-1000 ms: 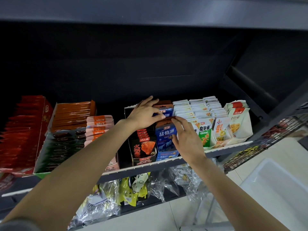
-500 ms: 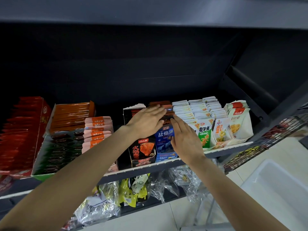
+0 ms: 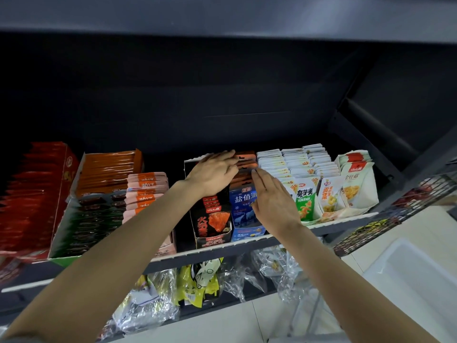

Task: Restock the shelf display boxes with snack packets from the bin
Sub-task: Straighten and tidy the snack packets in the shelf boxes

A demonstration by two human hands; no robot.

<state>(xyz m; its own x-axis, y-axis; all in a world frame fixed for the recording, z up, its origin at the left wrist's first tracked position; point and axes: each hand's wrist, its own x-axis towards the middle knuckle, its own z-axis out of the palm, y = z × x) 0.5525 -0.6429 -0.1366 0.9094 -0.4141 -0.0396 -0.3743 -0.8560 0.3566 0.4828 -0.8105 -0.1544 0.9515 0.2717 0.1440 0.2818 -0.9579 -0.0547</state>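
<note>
**Packets being squared up in the middle boxes**

Dark steel shelving, lit from the front, with a pale floor below. On the shelf (image 3: pixel 247 246), a row of display boxes, all looking well stocked.

Left hand (image 3: pixel 212 175): fingers straight, laid flat on the packet tops in the black display box (image 3: pixel 210 226); grips nothing. Right hand (image 3: pixel 274 201): also flat and open, pressed against the orange-topped packets (image 3: pixel 246 164) standing in the blue display box (image 3: pixel 244 214); holds nothing. Looks like tamping and aligning, not inserting.

Other containers:
- Red box (image 3: pixel 29 194) at far left, packed with red packets.
- Green-edged box (image 3: pixel 81 219) holding dark packets, with orange packets (image 3: pixel 108 172) stacked behind.
- Pink sausage sticks (image 3: pixel 146 191) piled beside it.
- White packets (image 3: pixel 294 164) in dense rows, with green and yellow-printed ones in front.
- White pouches (image 3: pixel 356 184) at the right end.

Lower shelf: clear bags (image 3: pixel 148 300) and yellow packets (image 3: pixel 200 280), loose.

White bin (image 3: pixel 418 280) at lower right, on the floor side; visible part shows no packets.

Judgement: restocking near its end here; only tidying plainly left.
</note>
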